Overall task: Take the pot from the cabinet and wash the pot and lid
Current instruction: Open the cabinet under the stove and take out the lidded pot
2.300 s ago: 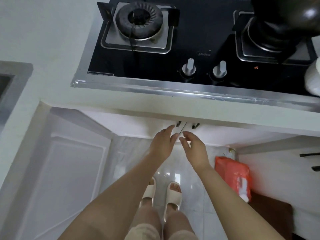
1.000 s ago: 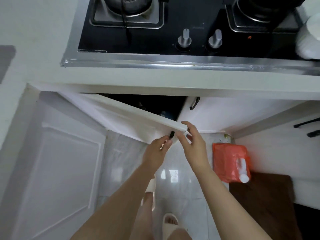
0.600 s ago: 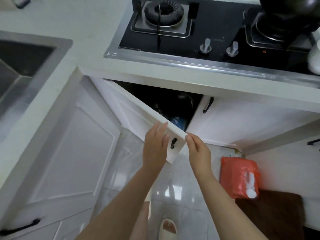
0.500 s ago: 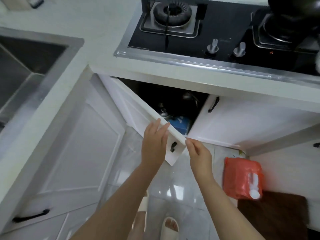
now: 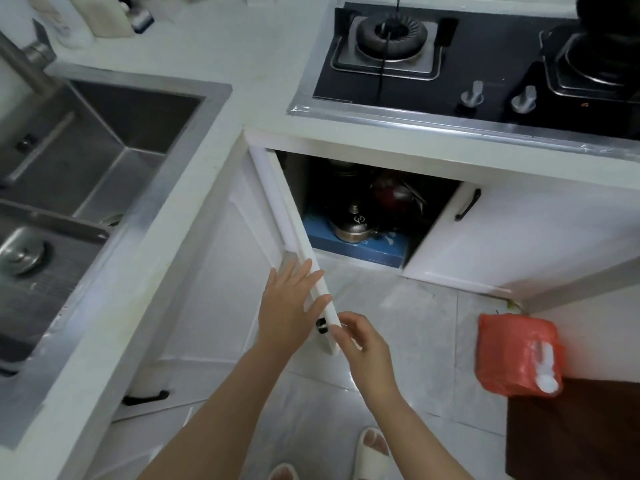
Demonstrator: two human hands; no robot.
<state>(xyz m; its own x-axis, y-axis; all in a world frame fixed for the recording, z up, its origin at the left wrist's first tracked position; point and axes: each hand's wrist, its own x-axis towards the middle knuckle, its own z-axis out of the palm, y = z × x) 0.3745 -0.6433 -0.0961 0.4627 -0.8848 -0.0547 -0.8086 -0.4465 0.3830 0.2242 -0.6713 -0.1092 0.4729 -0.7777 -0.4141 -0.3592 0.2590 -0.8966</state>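
Cabinet door (image 5: 304, 268) swung wide, pot (image 5: 351, 226) in sight inside.

The left hand (image 5: 289, 311) lies flat with fingers spread against the door's outer face; the right hand (image 5: 363, 344) hangs loosely half-curled at the door's free edge, its grip around nothing. The lidded steel pot sits on a blue box (image 5: 363, 245) in the cabinet under the stove (image 5: 485, 60).

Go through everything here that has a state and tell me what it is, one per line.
Left cabinet door: swung wide open.
Right cabinet door: shut.
Pot: inside the cabinet, lid on.
Left hand: open, flat against the door.
Right hand: open, at the door's edge.
Left burner: bare, no flame.
Sink: no dishes visible.
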